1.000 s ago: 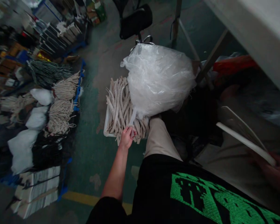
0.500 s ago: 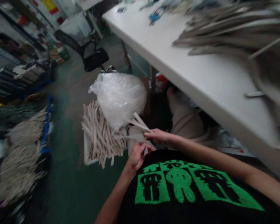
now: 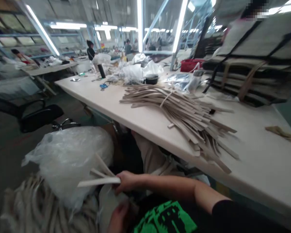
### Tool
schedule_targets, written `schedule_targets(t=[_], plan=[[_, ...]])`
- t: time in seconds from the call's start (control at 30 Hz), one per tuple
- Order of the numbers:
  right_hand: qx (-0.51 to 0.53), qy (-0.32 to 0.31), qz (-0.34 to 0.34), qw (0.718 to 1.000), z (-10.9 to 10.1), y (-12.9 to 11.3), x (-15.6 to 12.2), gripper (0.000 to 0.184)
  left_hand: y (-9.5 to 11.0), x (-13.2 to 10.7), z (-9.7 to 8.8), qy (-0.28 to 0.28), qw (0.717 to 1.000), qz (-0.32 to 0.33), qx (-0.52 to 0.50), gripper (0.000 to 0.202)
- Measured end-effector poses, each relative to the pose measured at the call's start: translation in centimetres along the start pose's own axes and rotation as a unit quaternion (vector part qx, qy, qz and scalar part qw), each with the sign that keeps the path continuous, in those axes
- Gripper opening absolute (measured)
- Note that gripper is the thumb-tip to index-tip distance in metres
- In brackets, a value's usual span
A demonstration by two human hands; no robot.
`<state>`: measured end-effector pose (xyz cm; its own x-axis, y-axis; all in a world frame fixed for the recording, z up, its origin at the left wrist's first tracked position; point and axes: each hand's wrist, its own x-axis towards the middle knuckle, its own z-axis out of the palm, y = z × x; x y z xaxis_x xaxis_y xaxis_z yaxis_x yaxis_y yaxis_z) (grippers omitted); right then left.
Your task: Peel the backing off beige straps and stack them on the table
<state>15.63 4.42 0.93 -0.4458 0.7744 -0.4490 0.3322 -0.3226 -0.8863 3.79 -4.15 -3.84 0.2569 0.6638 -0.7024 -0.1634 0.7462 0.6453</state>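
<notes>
My right hand (image 3: 127, 182) is closed on a few flat beige strips (image 3: 99, 176) that stick out to the left, below the table edge. My left hand (image 3: 118, 217) sits lower, near my lap, with fingers curled; what it holds is hidden. A large heap of the same beige strips (image 3: 184, 113) lies fanned out on the white table (image 3: 257, 161). To my left, a crumpled clear plastic bag (image 3: 68, 158) rests over more strips (image 3: 34, 207) in a bin by the floor.
A black office chair (image 3: 36, 116) stands at the left. Stacked bags with dark straps (image 3: 247, 71) fill the table's far right. Plastic bags, a dark cup (image 3: 151, 78) and scissors (image 3: 103, 86) lie at the table's far end. People work at distant tables.
My head has lifted from the floor bin to the tabletop. My left hand left the bin and came to my lap; my right hand now grips the strips there.
</notes>
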Motion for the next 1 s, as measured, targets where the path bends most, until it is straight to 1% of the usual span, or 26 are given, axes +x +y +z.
schedule_targets(t=[0.03, 0.07, 0.1, 0.17, 0.23, 0.27, 0.3, 0.33, 0.37, 0.43, 0.5, 0.57, 0.63, 0.7, 0.73, 0.77, 0.83, 0.9, 1.0], plan=[[0.012, 0.018, -0.006, 1.0, -0.2, -0.8, -0.5, 0.022, -0.2, -0.9, -0.2, 0.02, 1.0, 0.006, -0.007, 0.027], [0.027, 0.018, -0.005, 0.999, -0.4, -1.5, -0.9, 0.02, -0.3, -1.7, -0.2, 0.024, 0.999, 0.022, -0.005, 0.027], [0.043, 0.015, -0.006, 0.999, -0.7, -1.9, -1.1, 0.018, -0.1, -2.2, -0.3, 0.037, 0.998, 0.051, -0.008, 0.028], [0.071, 0.0, -0.009, 0.997, -1.3, -2.0, -1.3, 0.017, 0.8, -2.4, -0.5, 0.053, 0.992, 0.097, -0.055, 0.029], [0.087, -0.019, -0.02, 0.996, -2.0, -1.4, -1.7, 0.025, 2.2, -1.8, -1.1, 0.102, 0.983, 0.12, -0.096, 0.031], [0.077, -0.014, -0.049, 0.996, -2.4, -1.1, -2.1, 0.032, 2.9, -1.5, -1.6, 0.112, 0.975, 0.139, -0.13, 0.031], [0.068, -0.023, -0.074, 0.995, -2.8, -0.7, -2.7, 0.04, 3.6, -1.3, -2.0, 0.122, 0.968, 0.156, -0.156, 0.033], [0.064, -0.032, -0.084, 0.994, -3.2, -0.4, -3.3, 0.048, 4.3, -1.2, -2.4, 0.129, 0.959, 0.175, -0.181, 0.033], [0.064, -0.03, -0.084, 0.994, -3.6, -0.1, -4.0, 0.052, 4.8, -1.3, -2.8, 0.137, 0.95, 0.191, -0.204, 0.034], [0.065, -0.031, -0.051, 0.996, -4.1, 0.3, -5.3, 0.057, 5.7, -1.7, -3.3, 0.158, 0.936, 0.21, -0.233, 0.034], [0.078, -0.019, -0.017, 0.997, -4.3, 0.7, -6.0, 0.058, 6.2, -2.3, -3.5, 0.171, 0.93, 0.214, -0.243, 0.035], [0.098, -0.005, -0.004, 0.995, -4.2, 0.7, -5.9, 0.058, 6.3, -2.9, -3.1, 0.157, 0.941, 0.207, -0.215, 0.037], [0.117, -0.013, -0.004, 0.993, -3.8, 0.5, -5.1, 0.06, 6.2, -3.2, -2.3, 0.11, 0.964, 0.186, -0.152, 0.04], [0.117, -0.053, 0.006, 0.992, -3.2, 0.2, -3.9, 0.059, 5.8, -3.4, -1.2, 0.051, 0.984, 0.153, -0.079, 0.042], [0.112, -0.073, 0.009, 0.991, -2.9, 0.1, -3.3, 0.057, 5.6, -3.5, -0.6, 0.028, 0.989, 0.139, -0.046, 0.042], [0.105, -0.091, 0.012, 0.99, -2.5, 0.0, -2.8, 0.053, 5.4, -3.6, -0.1, 0.014, 0.991, 0.131, -0.016, 0.04], [0.096, -0.111, 0.009, 0.989, -1.7, -0.3, -1.9, 0.046, 5.0, -3.9, 0.6, 0.006, 0.991, 0.129, 0.029, 0.034], [0.096, -0.1, -0.004, 0.99, -1.0, -0.5, -1.4, 0.037, 4.7, -4.2, 0.9, 0.007, 0.989, 0.135, 0.052, 0.029], [0.088, -0.039, -0.033, 0.995, -0.9, -0.8, -1.2, 0.026, 4.8, -4.4, 0.8, 0.001, 0.989, 0.136, 0.066, 0.026]])
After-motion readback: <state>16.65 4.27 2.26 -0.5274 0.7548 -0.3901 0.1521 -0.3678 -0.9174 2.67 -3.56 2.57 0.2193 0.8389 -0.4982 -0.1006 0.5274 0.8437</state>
